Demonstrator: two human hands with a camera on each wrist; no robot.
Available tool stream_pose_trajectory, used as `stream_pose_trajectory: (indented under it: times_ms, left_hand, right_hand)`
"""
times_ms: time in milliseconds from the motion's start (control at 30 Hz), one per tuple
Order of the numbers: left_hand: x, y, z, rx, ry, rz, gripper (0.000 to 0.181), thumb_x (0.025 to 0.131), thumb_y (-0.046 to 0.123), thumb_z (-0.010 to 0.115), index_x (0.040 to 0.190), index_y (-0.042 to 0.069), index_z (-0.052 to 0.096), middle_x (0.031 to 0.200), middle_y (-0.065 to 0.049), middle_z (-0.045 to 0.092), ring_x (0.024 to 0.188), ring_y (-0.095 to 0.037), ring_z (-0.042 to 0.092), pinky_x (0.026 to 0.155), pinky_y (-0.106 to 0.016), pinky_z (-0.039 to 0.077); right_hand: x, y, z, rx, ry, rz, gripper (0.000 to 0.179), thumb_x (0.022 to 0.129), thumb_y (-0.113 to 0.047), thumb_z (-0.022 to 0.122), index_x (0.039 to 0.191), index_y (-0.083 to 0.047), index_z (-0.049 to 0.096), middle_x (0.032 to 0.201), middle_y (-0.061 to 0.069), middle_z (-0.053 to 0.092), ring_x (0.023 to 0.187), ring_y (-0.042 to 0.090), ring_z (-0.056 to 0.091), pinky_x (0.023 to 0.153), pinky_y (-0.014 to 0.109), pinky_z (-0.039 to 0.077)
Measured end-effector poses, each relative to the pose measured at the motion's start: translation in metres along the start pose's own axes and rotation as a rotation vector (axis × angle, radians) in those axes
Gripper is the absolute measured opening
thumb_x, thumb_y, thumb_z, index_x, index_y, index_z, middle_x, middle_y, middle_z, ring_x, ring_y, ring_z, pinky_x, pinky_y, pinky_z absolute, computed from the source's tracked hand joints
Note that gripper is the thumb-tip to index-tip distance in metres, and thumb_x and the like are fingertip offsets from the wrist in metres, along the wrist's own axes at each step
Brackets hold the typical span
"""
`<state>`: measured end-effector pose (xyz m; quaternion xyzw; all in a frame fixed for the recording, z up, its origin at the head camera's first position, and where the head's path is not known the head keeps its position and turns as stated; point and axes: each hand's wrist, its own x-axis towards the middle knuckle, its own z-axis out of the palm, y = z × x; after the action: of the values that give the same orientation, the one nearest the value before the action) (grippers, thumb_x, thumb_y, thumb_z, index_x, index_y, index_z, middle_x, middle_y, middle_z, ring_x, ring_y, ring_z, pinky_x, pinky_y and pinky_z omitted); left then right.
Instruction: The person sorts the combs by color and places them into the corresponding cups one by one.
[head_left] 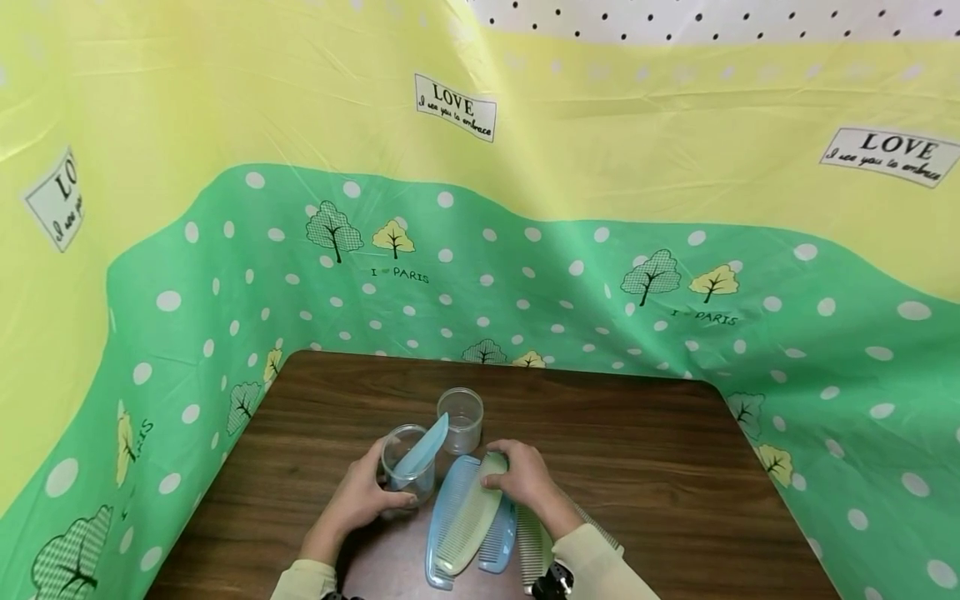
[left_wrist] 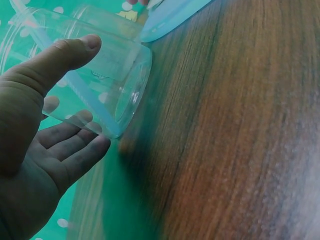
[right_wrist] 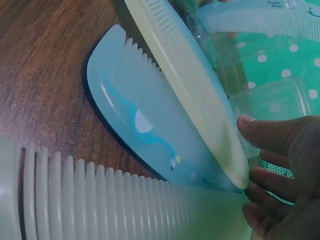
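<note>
My left hand (head_left: 365, 492) holds a clear plastic cup (left_wrist: 112, 60), thumb on one side and fingers on the other. Inside that cup a light blue comb (head_left: 423, 446) leans, its end above the rim. My right hand (head_left: 525, 475) pinches the upper end of a pale yellow-green comb (head_left: 471, 521) between thumb and fingers. This comb lies across a blue comb (head_left: 444, 521) and a second blue comb (right_wrist: 135, 110). Under my right forearm is a pale green comb (head_left: 531, 542), partly hidden.
Another clear cup (head_left: 461, 421) stands upright just behind the held one. To the right of my forearm the teeth of one more comb (head_left: 600, 529) show. The brown wooden table (head_left: 637, 450) is bordered by a green and yellow patterned cloth (head_left: 525, 292).
</note>
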<state>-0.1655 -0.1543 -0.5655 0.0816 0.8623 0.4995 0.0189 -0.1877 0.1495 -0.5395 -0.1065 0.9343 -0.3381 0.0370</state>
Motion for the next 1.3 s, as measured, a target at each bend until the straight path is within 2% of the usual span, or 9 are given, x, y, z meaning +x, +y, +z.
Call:
stream_pose_trajectory:
  times_ms: [200, 467, 600, 933, 1300]
  left_hand:
    - [0.0015, 0.0016, -0.0003, -0.003, -0.003, 0.009, 0.101, 0.063, 0.028, 0.100, 0.149, 0.019, 0.048, 0.131, -0.009, 0.068, 0.118, -0.027, 0.065, 0.096, -0.038, 0.056]
    - [0.0025, 0.0032, -0.0010, -0.003, 0.001, 0.012, 0.100, 0.063, 0.027, 0.100, 0.148, 0.018, 0.049, 0.130, -0.009, 0.068, 0.118, -0.027, 0.065, 0.096, -0.039, 0.056]
    - [0.0019, 0.0038, -0.0007, 0.005, 0.004, 0.015, 0.100, 0.062, 0.027, 0.100, 0.147, 0.015, 0.049, 0.127, -0.007, 0.069, 0.118, -0.027, 0.065, 0.096, -0.039, 0.056]
    - [-0.0019, 0.0035, 0.0014, 0.000, 0.010, 0.013, 0.099, 0.062, 0.025, 0.100, 0.147, 0.014, 0.049, 0.127, -0.008, 0.069, 0.117, -0.027, 0.065, 0.095, -0.038, 0.056]
    - [-0.0023, -0.0003, 0.0017, -0.041, 0.002, 0.014, 0.099, 0.064, 0.023, 0.099, 0.148, 0.013, 0.048, 0.132, -0.013, 0.066, 0.122, -0.031, 0.063, 0.098, -0.041, 0.057]
  right_hand:
    - [0.0028, -0.0013, -0.0003, -0.041, -0.004, 0.015, 0.051, 0.077, -0.014, 0.089, 0.125, -0.006, 0.071, 0.128, 0.017, 0.068, 0.116, 0.038, 0.062, 0.094, 0.054, 0.056]
    - [0.0057, -0.0020, -0.0016, -0.027, -0.001, -0.010, 0.048, 0.075, -0.007, 0.089, 0.120, -0.005, 0.072, 0.125, 0.018, 0.067, 0.117, 0.040, 0.060, 0.095, 0.054, 0.055]
    - [0.0061, -0.0022, -0.0018, -0.025, -0.015, 0.004, 0.049, 0.074, -0.005, 0.088, 0.121, -0.006, 0.072, 0.126, 0.017, 0.065, 0.117, 0.040, 0.059, 0.094, 0.054, 0.054]
    - [0.0082, 0.0007, -0.0010, -0.011, -0.035, 0.018, 0.056, 0.071, 0.000, 0.088, 0.123, -0.006, 0.071, 0.119, 0.018, 0.064, 0.104, 0.032, 0.061, 0.091, 0.054, 0.055]
    - [0.0066, 0.0003, -0.0023, 0.005, -0.099, 0.032, 0.052, 0.075, 0.002, 0.085, 0.124, -0.007, 0.072, 0.121, 0.017, 0.061, 0.113, 0.036, 0.053, 0.089, 0.053, 0.054]
